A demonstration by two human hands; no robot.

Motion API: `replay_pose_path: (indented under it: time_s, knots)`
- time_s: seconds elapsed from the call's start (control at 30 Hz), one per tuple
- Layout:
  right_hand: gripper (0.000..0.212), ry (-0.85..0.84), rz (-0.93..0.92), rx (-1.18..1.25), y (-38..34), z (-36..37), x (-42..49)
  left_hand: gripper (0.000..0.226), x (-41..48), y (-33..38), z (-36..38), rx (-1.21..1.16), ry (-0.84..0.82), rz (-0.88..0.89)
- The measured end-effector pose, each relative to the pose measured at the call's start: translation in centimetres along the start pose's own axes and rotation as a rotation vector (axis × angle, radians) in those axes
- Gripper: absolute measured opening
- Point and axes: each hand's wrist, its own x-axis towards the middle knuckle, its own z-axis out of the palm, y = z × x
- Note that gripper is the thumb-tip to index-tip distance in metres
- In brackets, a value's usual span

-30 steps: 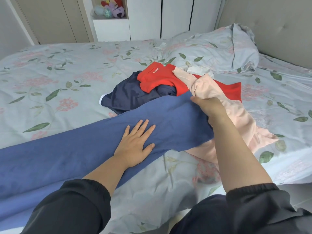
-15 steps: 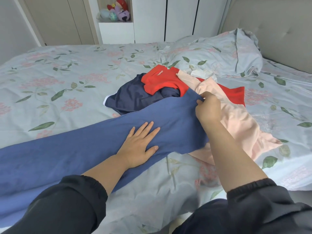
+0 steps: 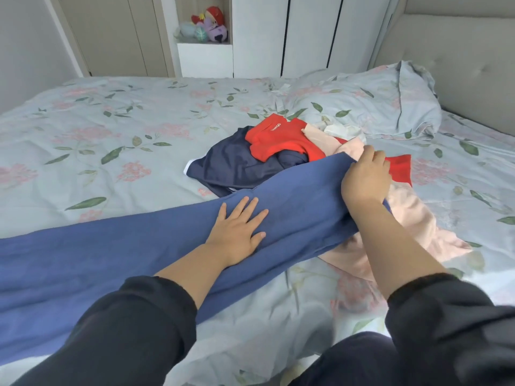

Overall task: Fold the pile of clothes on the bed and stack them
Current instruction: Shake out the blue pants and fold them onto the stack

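Shifted up — right hand [image 3: 365,179] now grips the far corner of the blue trousers [image 3: 111,260]; I see left hand [image 3: 237,229] flat on them — fingers spread wide.

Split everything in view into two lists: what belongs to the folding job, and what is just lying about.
Part of the job: blue garment, pressed flat by the left hand and gripped at its end by the right hand; navy garment; red garment; pink garment; bed.
Just lying about: pillow; plush toys on the shelf; headboard.
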Motion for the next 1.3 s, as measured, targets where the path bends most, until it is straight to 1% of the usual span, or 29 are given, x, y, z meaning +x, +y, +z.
replay_pose_path:
  time_s: [0.07, 0.1, 0.13, 0.17, 0.2, 0.23, 0.27, 0.3, 0.33, 0.37, 0.4, 0.43, 0.5, 0.53, 0.6, 0.63, 0.67, 0.7, 0.77, 0.83, 0.87, 0.97, 1.0, 1.07, 1.13, 1.3]
  knots:
    - [0.054, 0.139, -0.159, 0.015, -2.1, -0.1, -2.2, 0.056, -0.5, -0.6, -0.3, -0.011, 0.03, -0.03]
    - [0.056, 0.163, -0.27, 0.05, -3.4, 0.1, -3.8, 0.056, -1.1, -1.2, -0.5, -0.017, 0.032, -0.045]
    - [0.054, 0.142, -0.39, 0.08, -4.8, 0.3, -5.6, 0.056, -1.9, -2.0, -0.7, -0.029, 0.027, -0.063]
    - [0.052, 0.062, -0.503, 0.097, -6.1, 0.8, -7.5, 0.056, -3.0, -2.9, -0.8, -0.049, 0.014, -0.084]
    - [0.05, -0.075, -0.593, 0.078, -7.1, 1.3, -9.3, 0.056, -4.3, -4.1, -1.0, -0.072, -0.008, -0.111]
    - [0.05, -0.242, -0.64, 0.003, -7.7, 1.9, -10.9, 0.056, -5.8, -5.3, -1.1, -0.086, -0.035, -0.144]
    - [0.051, -0.406, -0.634, -0.119, -7.9, 2.5, -12.0, 0.056, -7.4, -6.6, -1.1, -0.092, -0.064, -0.187]
    - [0.054, -0.532, -0.589, -0.257, -7.8, 3.1, -12.7, 0.056, -9.1, -8.0, -1.1, -0.094, -0.092, -0.241]
    - [0.057, -0.619, -0.52, -0.373, -7.8, 3.3, -13.1, 0.056, -10.9, -9.4, -0.9, -0.099, -0.118, -0.304]
    - [0.058, -0.648, -0.456, -0.431, -8.1, 3.4, -13.4, 0.056, -12.7, -10.7, -0.7, -0.106, -0.137, -0.373]
    - [0.06, -0.636, -0.421, -0.436, -8.9, 3.3, -13.8, 0.056, -14.5, -11.9, -0.5, -0.112, -0.145, -0.44]
    - [0.061, -0.599, -0.426, -0.396, -10.0, 3.2, -14.4, 0.056, -16.0, -13.0, -0.2, -0.112, -0.143, -0.495]
    - [0.061, -0.548, -0.555, -0.233, -12.9, 3.1, -16.5, 0.056, -18.4, -14.5, 0.3, -0.102, -0.118, -0.548]
    - [0.061, -0.576, -0.649, -0.139, -14.4, 3.1, -17.9, 0.056, -19.2, -15.0, 0.4, -0.105, -0.102, -0.55]
    - [0.059, -0.715, -0.79, -0.025, -16.6, 3.4, -20.8, 0.055, -20.1, -16.0, 0.5, -0.111, -0.076, -0.544]
    - [0.059, -0.787, -0.812, -0.04, -17.3, 3.8, -21.8, 0.055, -20.6, -16.7, 0.5, -0.104, -0.068, -0.551]
    - [0.059, -0.832, -0.797, -0.081, -17.8, 4.2, -22.3, 0.054, -21.2, -17.6, 0.6, -0.093, -0.066, -0.571]
    - [0.059, -0.844, -0.753, -0.128, -18.2, 4.6, -22.5, 0.054, -22.0, -18.6, 0.6, -0.082, -0.068, -0.607]
    - [0.059, -0.815, -0.639, -0.192, -19.0, 4.9, -22.6, 0.054, -23.9, -20.8, 0.7, -0.07, -0.063, -0.713]
    - [0.06, -0.796, -0.6, -0.187, -20.1, 5.0, -23.1, 0.054, -25.9, -22.8, 0.5, -0.08, -0.046, -0.834]
    - [0.061, -0.791, -0.628, -0.152, -20.8, 5.0, -23.7, 0.054, -26.7, -23.5, 0.2, -0.079, -0.028, -0.877]
    - [0.062, -0.741, -0.807, 0.006, -23.0, 4.9, -26.2, 0.052, -28.5, -24.5, -0.5, 0.004, 0.072, -0.936]
    - [0.062, -0.728, -0.86, 0.036, -23.6, 4.9, -26.9, 0.052, -28.9, -24.7, -0.8, -0.003, 0.112, -0.982]
    - [0.062, -0.75, -0.924, 0.028, -24.4, 5.4, -27.8, 0.048, -29.7, -25.0, -1.4, -0.085, 0.178, -1.137]
    - [0.061, -0.776, -0.924, -0.011, -24.8, 5.9, -28.1, 0.045, -30.5, -25.4, -2.1, -0.158, 0.2, -1.274]
    - [0.06, -0.734, -0.905, -0.012, -25.3, 6.3, -28.2, 0.063, -32.3, -26.7, -2.4, -0.234, 0.163, -1.445]
